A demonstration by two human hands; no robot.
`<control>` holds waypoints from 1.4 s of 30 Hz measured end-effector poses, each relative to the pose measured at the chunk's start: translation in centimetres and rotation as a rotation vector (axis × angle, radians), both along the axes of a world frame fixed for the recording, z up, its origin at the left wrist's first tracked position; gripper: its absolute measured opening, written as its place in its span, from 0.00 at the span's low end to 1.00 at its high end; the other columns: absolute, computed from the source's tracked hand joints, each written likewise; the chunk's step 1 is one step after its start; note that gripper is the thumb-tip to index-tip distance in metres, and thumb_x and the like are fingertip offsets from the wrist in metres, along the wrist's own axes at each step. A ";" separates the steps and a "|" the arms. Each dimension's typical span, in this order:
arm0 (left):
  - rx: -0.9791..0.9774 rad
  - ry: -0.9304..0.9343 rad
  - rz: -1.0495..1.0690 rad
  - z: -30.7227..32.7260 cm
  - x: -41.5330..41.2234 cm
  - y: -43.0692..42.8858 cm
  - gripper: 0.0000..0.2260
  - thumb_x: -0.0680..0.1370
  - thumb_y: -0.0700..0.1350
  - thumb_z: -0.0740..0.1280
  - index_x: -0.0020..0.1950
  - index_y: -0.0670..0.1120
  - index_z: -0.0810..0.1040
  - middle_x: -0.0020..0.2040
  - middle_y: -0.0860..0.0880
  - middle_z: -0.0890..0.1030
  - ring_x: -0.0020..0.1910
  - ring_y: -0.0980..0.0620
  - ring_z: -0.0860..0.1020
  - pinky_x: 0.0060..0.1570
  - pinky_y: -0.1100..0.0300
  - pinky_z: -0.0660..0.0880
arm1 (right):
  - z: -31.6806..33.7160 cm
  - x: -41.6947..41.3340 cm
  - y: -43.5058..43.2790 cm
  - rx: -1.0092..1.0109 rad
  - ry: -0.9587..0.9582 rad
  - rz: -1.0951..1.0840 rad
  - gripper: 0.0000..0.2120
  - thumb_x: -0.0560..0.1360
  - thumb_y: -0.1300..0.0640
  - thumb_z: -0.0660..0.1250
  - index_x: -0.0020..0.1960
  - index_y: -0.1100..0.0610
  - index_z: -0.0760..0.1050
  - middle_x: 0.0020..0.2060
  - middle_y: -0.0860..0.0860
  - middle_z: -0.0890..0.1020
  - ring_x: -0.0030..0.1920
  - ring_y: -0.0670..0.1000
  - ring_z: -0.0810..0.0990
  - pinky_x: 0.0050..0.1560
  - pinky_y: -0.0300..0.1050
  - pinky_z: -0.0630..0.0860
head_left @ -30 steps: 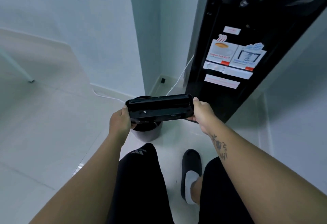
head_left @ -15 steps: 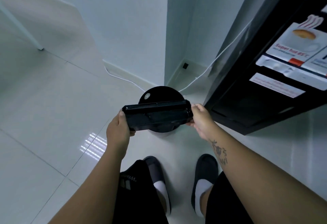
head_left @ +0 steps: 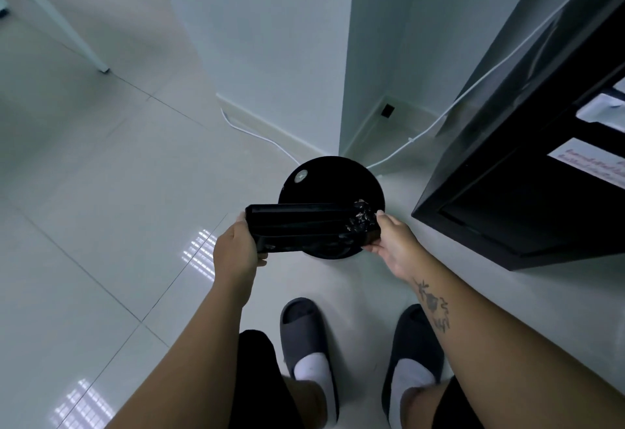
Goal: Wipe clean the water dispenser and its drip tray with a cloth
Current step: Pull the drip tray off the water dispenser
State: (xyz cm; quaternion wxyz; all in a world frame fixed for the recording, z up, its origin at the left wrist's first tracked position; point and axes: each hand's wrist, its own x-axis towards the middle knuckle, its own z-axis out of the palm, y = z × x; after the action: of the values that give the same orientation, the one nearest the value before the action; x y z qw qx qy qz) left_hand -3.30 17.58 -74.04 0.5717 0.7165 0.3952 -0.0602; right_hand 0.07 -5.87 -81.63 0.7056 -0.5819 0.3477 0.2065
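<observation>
My left hand [head_left: 236,252] grips the left end of a long black plastic drip tray [head_left: 309,230], fingers clenched around its edge. I hold the tray level above a round black lidded bin [head_left: 331,180] on the pale tiled floor [head_left: 101,225]. Something glistens in the tray's right corner; I cannot tell what. My right hand [head_left: 392,242] clasps that end. The tall black water dispenser [head_left: 527,171] stands rightmost, cropped by the frame.

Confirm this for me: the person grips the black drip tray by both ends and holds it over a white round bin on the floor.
Not quite. Both hands, left and right, do grip the black drip tray by its ends, but the round bin beneath it is black, not white. The head view shows this.
</observation>
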 end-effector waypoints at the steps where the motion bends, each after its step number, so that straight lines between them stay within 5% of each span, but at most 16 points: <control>1: 0.007 0.000 0.002 -0.1 0.2 -0.1 0.20 0.82 0.54 0.57 0.43 0.44 0.81 0.40 0.43 0.81 0.32 0.47 0.76 0.36 0.56 0.76 | -0.3 0.0 0.0 0.010 0.011 -0.001 0.15 0.85 0.53 0.53 0.62 0.60 0.73 0.51 0.58 0.82 0.45 0.56 0.81 0.42 0.48 0.78; 5: 0.017 -0.013 0.023 -0.2 0.7 -0.9 0.20 0.83 0.54 0.55 0.43 0.45 0.80 0.37 0.44 0.81 0.32 0.47 0.74 0.36 0.57 0.75 | -1.4 0.0 -0.1 -0.006 0.076 0.022 0.19 0.84 0.48 0.52 0.64 0.59 0.73 0.53 0.59 0.83 0.45 0.56 0.83 0.37 0.45 0.77; 14: 0.135 -0.051 -0.001 -0.8 1.5 -1.7 0.24 0.84 0.58 0.53 0.42 0.40 0.74 0.40 0.41 0.76 0.33 0.48 0.73 0.34 0.59 0.68 | -2.5 0.5 0.2 -0.024 0.152 -0.007 0.25 0.82 0.42 0.55 0.61 0.64 0.73 0.41 0.59 0.78 0.32 0.53 0.77 0.34 0.45 0.75; 17: 0.151 -0.075 -0.036 -1.1 1.8 -2.1 0.26 0.82 0.62 0.53 0.45 0.42 0.77 0.44 0.43 0.74 0.44 0.41 0.76 0.44 0.53 0.73 | -2.3 0.7 0.1 -0.021 0.152 -0.015 0.24 0.82 0.43 0.57 0.59 0.64 0.73 0.37 0.55 0.74 0.32 0.52 0.76 0.34 0.44 0.74; 20: 0.204 -0.066 -0.050 -1.4 2.1 -2.4 0.30 0.78 0.68 0.56 0.59 0.45 0.80 0.61 0.35 0.71 0.62 0.37 0.74 0.54 0.51 0.74 | -2.2 1.2 0.0 -0.032 0.134 -0.015 0.23 0.81 0.43 0.59 0.59 0.64 0.73 0.35 0.53 0.72 0.32 0.52 0.76 0.36 0.45 0.75; 21: 0.220 -0.072 -0.042 -1.5 2.2 -2.4 0.31 0.77 0.69 0.57 0.60 0.45 0.81 0.61 0.36 0.71 0.61 0.38 0.74 0.55 0.50 0.75 | -2.1 1.4 0.1 -0.048 0.125 -0.016 0.23 0.81 0.43 0.60 0.58 0.64 0.72 0.36 0.53 0.72 0.32 0.52 0.77 0.37 0.45 0.75; 23: 0.256 -0.094 -0.033 -1.4 2.4 -2.6 0.30 0.77 0.68 0.58 0.52 0.41 0.81 0.46 0.42 0.70 0.46 0.38 0.75 0.46 0.52 0.76 | -1.9 1.7 0.2 -0.095 0.113 -0.014 0.23 0.80 0.42 0.61 0.55 0.64 0.72 0.37 0.54 0.73 0.32 0.52 0.77 0.40 0.46 0.78; 25: 0.289 -0.092 -0.024 -1.3 2.4 -2.8 0.32 0.78 0.66 0.59 0.43 0.34 0.73 0.36 0.47 0.63 0.33 0.46 0.63 0.32 0.57 0.64 | -1.9 1.8 0.3 -0.149 0.113 0.005 0.24 0.80 0.41 0.60 0.53 0.65 0.73 0.37 0.54 0.75 0.33 0.52 0.78 0.45 0.48 0.81; 31: 0.286 -0.070 0.012 -0.4 2.9 -3.2 0.31 0.76 0.65 0.63 0.36 0.37 0.63 0.33 0.49 0.57 0.31 0.51 0.56 0.28 0.60 0.55 | -1.2 2.0 -0.1 -0.246 0.090 0.030 0.26 0.79 0.39 0.60 0.44 0.63 0.73 0.36 0.55 0.78 0.34 0.53 0.80 0.48 0.49 0.82; 37: 0.239 0.024 0.028 -0.2 2.7 -3.9 0.27 0.76 0.63 0.66 0.33 0.48 0.54 0.31 0.50 0.55 0.29 0.51 0.54 0.28 0.60 0.53 | -1.0 1.9 -0.2 -0.298 0.129 0.059 0.26 0.79 0.39 0.59 0.50 0.65 0.74 0.37 0.56 0.79 0.32 0.53 0.80 0.45 0.47 0.82; 42: 0.190 0.027 0.052 -0.4 2.7 -3.9 0.25 0.75 0.64 0.66 0.36 0.45 0.61 0.34 0.46 0.60 0.31 0.50 0.58 0.30 0.59 0.56 | -0.2 2.2 -0.3 -0.351 0.108 0.077 0.28 0.79 0.38 0.58 0.53 0.66 0.74 0.34 0.56 0.79 0.33 0.54 0.80 0.48 0.51 0.82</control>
State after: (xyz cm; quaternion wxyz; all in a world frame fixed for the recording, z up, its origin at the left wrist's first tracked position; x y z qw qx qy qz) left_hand -0.60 13.66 -74.43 0.4970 0.7561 0.4254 -0.0170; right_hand 2.32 -6.20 -81.82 0.5652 -0.6969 0.3933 0.2007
